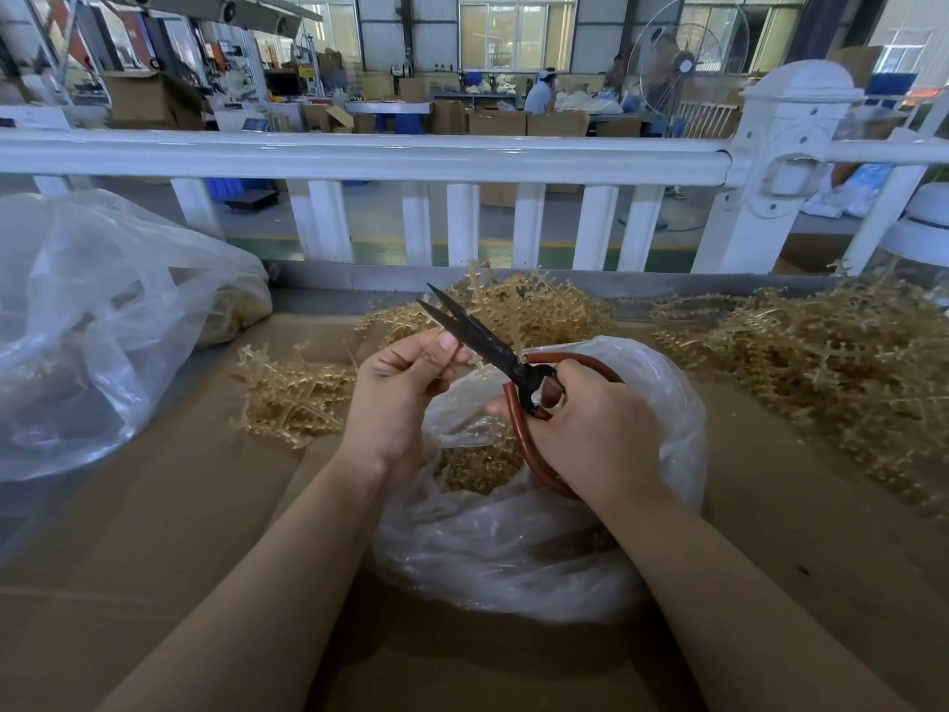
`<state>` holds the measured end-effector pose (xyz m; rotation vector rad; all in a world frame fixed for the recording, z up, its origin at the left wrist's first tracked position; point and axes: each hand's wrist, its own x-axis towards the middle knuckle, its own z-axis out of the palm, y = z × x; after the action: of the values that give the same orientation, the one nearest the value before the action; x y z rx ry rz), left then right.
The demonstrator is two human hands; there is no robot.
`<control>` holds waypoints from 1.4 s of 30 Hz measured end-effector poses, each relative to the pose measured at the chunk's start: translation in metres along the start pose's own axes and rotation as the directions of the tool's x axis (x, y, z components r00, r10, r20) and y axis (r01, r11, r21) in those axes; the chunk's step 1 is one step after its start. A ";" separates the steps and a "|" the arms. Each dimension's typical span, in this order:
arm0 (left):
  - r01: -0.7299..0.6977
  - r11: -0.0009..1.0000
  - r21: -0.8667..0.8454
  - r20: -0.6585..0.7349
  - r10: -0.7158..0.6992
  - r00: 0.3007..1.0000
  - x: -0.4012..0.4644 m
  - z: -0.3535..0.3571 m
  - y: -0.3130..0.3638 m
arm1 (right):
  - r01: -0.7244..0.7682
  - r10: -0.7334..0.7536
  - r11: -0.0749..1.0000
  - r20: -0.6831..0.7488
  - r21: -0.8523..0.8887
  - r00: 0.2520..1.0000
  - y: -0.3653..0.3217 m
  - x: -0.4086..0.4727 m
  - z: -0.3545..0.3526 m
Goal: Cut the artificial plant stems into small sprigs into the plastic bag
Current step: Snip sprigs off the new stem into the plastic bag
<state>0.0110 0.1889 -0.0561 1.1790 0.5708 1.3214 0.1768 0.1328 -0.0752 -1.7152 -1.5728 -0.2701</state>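
My right hand (pixel 590 434) grips the red loop handles of black scissors (pixel 477 336), whose blades are slightly parted and point up to the left. My left hand (pixel 395 388) pinches a small tan plastic stem (pixel 480 370) at the blades, just above the open clear plastic bag (pixel 539 547). Cut tan sprigs (pixel 477 465) lie inside the bag. Most of the pinched stem is hidden by my fingers and the blades.
Tan artificial stems lie in piles behind the bag (pixel 518 305), at the left (pixel 292 398) and at the right (pixel 832 362) on the cardboard-covered table (pixel 154 531). A large clear bag (pixel 92 321) sits far left. A white railing (pixel 359 156) borders the table's back.
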 end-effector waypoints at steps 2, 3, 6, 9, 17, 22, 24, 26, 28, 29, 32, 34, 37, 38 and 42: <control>0.003 1.000 0.004 0.002 -0.003 1.000 0.000 0.000 0.000 | 0.006 -0.006 1.000 -0.001 0.018 1.000 0.000 -0.001 0.000; 0.005 1.000 0.021 -0.007 -0.005 1.000 0.000 0.000 0.000 | 0.007 -0.006 0.999 -0.001 0.043 1.000 0.000 -0.002 0.000; 0.023 0.994 0.107 -0.056 -0.017 0.998 0.001 -0.001 -0.003 | -0.057 0.059 0.975 -0.005 0.213 0.998 -0.001 -0.003 0.004; 0.038 0.974 0.222 -0.022 -0.034 0.999 -0.001 0.001 -0.006 | -0.166 0.160 0.913 0.048 0.374 0.986 0.001 0.000 0.009; 0.069 0.957 0.281 0.048 -0.086 0.995 -0.004 0.003 -0.005 | -0.236 0.168 0.850 0.183 0.471 0.969 0.003 0.004 0.010; 0.084 0.973 0.215 -0.002 -0.086 0.996 -0.003 0.003 -0.006 | -0.224 0.151 0.869 0.195 0.442 0.969 -0.001 0.002 0.006; 0.080 0.974 0.213 -0.009 -0.080 0.997 -0.002 0.002 -0.006 | -0.215 0.146 0.880 0.190 0.423 0.971 -0.002 0.002 0.006; 0.069 0.975 0.212 -0.021 -0.066 0.998 -0.002 0.003 -0.007 | -0.209 0.149 0.896 0.179 0.393 0.973 -0.001 0.001 0.007; 0.060 0.985 0.161 -0.050 -0.052 0.997 -0.003 0.003 -0.006 | -0.185 0.145 0.928 0.145 0.323 0.979 0.001 0.000 0.008; 0.063 0.992 0.109 -0.063 -0.056 0.996 -0.003 0.003 -0.006 | -0.164 0.133 0.944 0.125 0.286 0.983 0.001 0.000 0.008; 0.046 0.998 0.043 -0.072 -0.043 0.996 0.000 0.001 -0.004 | -0.098 0.079 0.973 0.096 0.207 0.992 0.001 -0.001 0.005; 0.028 0.999 0.021 -0.067 -0.026 0.997 0.000 0.001 -0.002 | -0.073 0.057 0.986 0.107 0.150 0.993 0.001 0.000 0.005; -0.001 1.000 0.012 -0.065 0.002 0.998 0.000 0.003 -0.002 | -0.051 0.044 0.997 0.111 0.062 0.993 0.002 -0.001 0.006; -0.004 1.000 0.021 -0.060 0.005 0.998 0.000 0.003 -0.002 | -0.049 0.044 0.998 0.111 0.042 0.993 0.002 -0.001 0.006; -0.002 0.999 0.042 -0.036 0.004 0.999 0.000 0.003 -0.001 | -0.026 0.026 1.000 0.091 0.004 0.995 0.003 0.000 0.006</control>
<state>0.0137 0.1880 -0.0565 1.1925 0.6263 1.3413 0.1775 0.1373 -0.0800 -1.7646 -1.6139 -0.1767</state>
